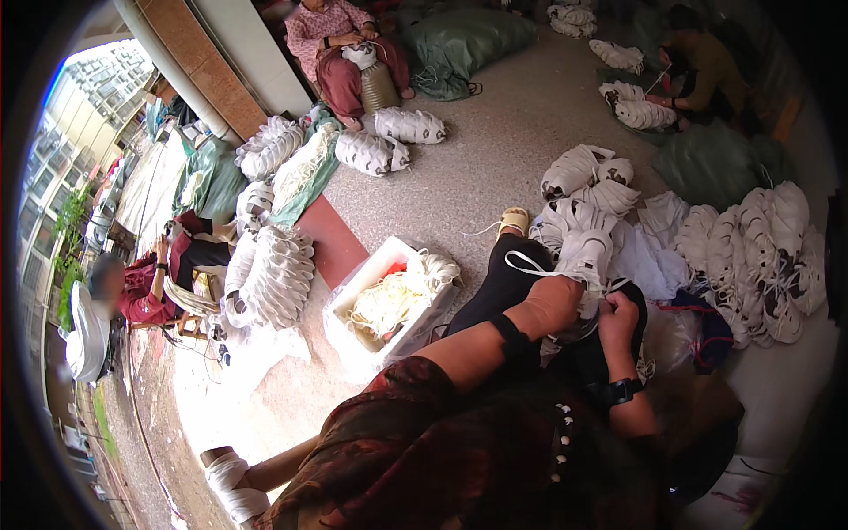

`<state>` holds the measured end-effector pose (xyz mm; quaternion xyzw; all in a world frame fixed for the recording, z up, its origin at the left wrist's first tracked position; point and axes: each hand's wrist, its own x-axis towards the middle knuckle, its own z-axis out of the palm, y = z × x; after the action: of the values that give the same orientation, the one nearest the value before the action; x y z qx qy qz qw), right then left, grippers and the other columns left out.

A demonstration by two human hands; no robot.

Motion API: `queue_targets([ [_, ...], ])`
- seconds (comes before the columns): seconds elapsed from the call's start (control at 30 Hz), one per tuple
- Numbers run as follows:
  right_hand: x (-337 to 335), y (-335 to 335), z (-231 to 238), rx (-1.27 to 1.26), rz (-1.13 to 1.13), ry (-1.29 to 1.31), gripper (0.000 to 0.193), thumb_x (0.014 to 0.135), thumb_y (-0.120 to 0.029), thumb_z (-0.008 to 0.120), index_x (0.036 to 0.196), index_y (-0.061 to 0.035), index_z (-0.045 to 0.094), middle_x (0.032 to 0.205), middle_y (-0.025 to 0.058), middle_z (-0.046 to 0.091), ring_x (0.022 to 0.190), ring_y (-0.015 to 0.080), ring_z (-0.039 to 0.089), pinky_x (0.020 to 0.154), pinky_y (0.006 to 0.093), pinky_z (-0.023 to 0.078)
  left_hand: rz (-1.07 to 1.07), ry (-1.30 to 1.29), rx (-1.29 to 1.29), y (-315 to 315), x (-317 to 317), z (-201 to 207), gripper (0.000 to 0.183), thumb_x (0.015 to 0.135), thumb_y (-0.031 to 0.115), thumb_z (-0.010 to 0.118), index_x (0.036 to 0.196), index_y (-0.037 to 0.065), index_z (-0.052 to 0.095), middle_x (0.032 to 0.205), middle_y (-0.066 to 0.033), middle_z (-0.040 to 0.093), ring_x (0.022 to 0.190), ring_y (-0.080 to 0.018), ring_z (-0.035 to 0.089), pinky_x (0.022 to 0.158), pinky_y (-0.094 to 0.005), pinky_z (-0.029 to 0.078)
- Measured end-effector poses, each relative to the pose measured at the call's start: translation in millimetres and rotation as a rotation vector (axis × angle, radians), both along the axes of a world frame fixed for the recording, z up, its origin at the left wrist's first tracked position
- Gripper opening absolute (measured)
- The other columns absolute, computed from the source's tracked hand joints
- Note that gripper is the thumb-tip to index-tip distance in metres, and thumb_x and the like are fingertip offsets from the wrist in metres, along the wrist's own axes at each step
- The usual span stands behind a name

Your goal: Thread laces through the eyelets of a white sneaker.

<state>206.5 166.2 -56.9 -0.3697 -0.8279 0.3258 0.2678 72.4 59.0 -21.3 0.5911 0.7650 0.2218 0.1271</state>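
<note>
A white shoe upper (584,254) lies over my lap, between my two hands. My left hand (553,304) is closed at its left side, and a white shoelace (521,258) loops out beyond it. My right hand (619,318) is closed in a pinch at the upper's near right edge. Both hands seem to grip the upper or its lace; the fingertips are partly hidden, so exactly what each pinches is hard to make out. More white shoe uppers (579,177) are bundled just beyond the one in my hands.
A white box (338,320) of pale laces (386,305) stands left of my knees. Stacked uppers (751,256) and a clear plastic bag (643,256) lie at right. Green sacks (711,168) rest farther off. Seated people (150,287) work with bundles at left, far and far right.
</note>
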Motion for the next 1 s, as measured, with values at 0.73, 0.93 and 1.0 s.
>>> queue_targets([
  [0.73, -48, -16, 4, 0.233, 0.35, -0.098, 0.022, 0.067, -0.003, 0.064, 0.09, -0.0019, 0.064, 0.083, 0.0146, 0.056, 0.079, 0.0311, 0.057, 0.07, 0.0383, 0.047, 0.379, -1.119, 0.235, 2, -54, -48, 0.009, 0.077, 0.006, 0.064, 0.073, -0.002, 0.063, 0.058, -0.0036, 0.059, 0.05, -0.0084, 0.053, 0.046, -0.0224, 0.042],
  [0.93, -46, -15, 7, 0.246, 0.374, -0.1, 0.024, 0.069, -0.002, 0.062, 0.093, -0.0012, 0.064, 0.084, 0.0147, 0.056, 0.079, 0.0312, 0.057, 0.07, 0.0375, 0.047, 0.361, -1.026, 0.251, 8, -52, -62, 0.011, 0.078, 0.007, 0.064, 0.071, -0.001, 0.062, 0.059, -0.0026, 0.059, 0.051, -0.0077, 0.053, 0.047, -0.0229, 0.043],
  [1.0, -44, -14, 8, 0.242, 0.363, -0.101, 0.024, 0.07, -0.001, 0.061, 0.093, -0.0011, 0.063, 0.084, 0.0147, 0.056, 0.08, 0.0312, 0.057, 0.071, 0.0372, 0.047, 0.321, -1.047, 0.259, 10, -50, -59, 0.011, 0.079, 0.009, 0.064, 0.073, 0.001, 0.062, 0.06, -0.0009, 0.058, 0.053, -0.0067, 0.054, 0.046, -0.0216, 0.043],
])
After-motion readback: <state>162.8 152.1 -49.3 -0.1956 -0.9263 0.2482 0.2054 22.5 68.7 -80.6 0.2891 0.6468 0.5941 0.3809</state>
